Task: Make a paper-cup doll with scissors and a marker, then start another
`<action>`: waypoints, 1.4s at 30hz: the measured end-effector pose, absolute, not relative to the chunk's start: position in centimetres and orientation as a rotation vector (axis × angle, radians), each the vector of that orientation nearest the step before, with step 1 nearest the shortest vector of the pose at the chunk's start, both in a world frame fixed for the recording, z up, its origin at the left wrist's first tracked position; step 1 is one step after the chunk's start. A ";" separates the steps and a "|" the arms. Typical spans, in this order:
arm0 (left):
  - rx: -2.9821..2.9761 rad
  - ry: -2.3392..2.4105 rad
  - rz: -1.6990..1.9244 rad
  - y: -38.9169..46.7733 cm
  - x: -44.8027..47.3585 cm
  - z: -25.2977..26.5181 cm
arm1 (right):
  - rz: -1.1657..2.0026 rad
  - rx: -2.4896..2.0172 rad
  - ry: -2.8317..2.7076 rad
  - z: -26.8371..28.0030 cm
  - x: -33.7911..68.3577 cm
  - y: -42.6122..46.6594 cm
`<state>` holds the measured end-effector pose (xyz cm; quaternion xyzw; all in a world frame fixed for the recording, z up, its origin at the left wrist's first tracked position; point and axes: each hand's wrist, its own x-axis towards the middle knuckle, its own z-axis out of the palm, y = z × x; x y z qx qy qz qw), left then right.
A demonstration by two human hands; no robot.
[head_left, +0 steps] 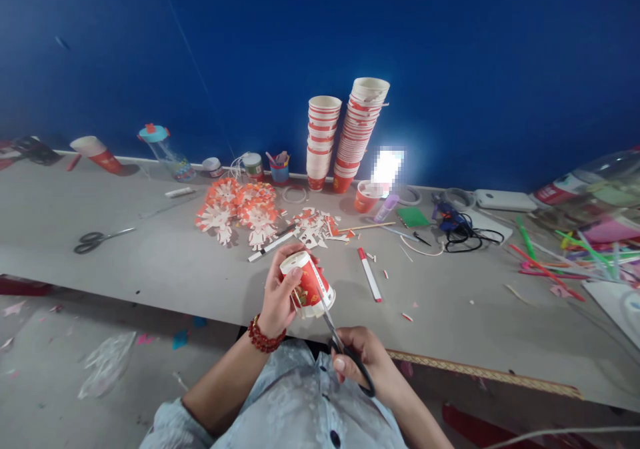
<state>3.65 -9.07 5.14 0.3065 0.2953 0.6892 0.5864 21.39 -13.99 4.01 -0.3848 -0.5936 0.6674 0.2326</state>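
Note:
My left hand [281,292] is wrapped round a red and white paper cup [311,282], tilted over the table's front edge. In my right hand [357,355] is a pair of scissors [329,322] with black handles. Its blade tips touch the cup's side near the lower right rim; whether they have cut in there I cannot tell. Beyond the cup lies a heap of red and white paper scraps [314,227]. Left of that sit several cut-out paper figures [240,205] with orange-red fringes. A white marker with a red cap [369,274] rests to the right of the cup.
Two tall stacks of paper cups [323,145] stand against the blue wall, near a glowing phone [389,167]. A second pair of scissors [100,237] lies at left. Coloured sticks [547,269] and bottles crowd the right end. Scraps litter the floor.

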 end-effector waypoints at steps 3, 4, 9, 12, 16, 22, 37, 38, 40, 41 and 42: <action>0.725 0.704 1.597 -9.1 3.6 5.2 | 1.805 -1.072 -1.640 3.8 21.3 -14.0; 0.731 0.704 1.590 -9.1 3.6 5.1 | 1.793 -1.078 -1.644 3.8 21.3 -14.0; 0.747 0.716 1.570 -9.0 3.5 5.0 | 1.748 -1.098 -1.655 3.9 21.2 -14.1; 0.747 0.712 1.572 -9.0 3.6 5.0 | 1.756 -1.104 -1.641 4.3 21.1 -14.2; 0.745 0.699 1.568 -9.0 3.6 5.1 | 1.745 -1.107 -1.629 4.3 21.1 -14.4; 0.717 0.685 1.561 -9.0 3.4 5.0 | 1.675 -1.160 -1.655 3.7 21.2 -14.7; 0.746 0.718 1.531 -9.2 3.4 5.3 | 1.677 -1.187 -1.615 3.7 20.7 -14.5; 0.746 0.722 1.533 -9.2 3.4 5.3 | 1.670 -1.199 -1.617 3.6 20.7 -14.5; 0.746 0.718 1.535 -9.2 3.4 5.3 | 1.668 -1.222 -1.614 3.6 20.7 -14.5; 0.748 0.706 1.535 -9.2 3.4 5.3 | 1.670 -1.227 -1.612 3.5 20.7 -14.6; 0.750 0.690 1.536 -9.2 3.4 5.3 | 1.677 -1.222 -1.610 3.5 20.7 -14.6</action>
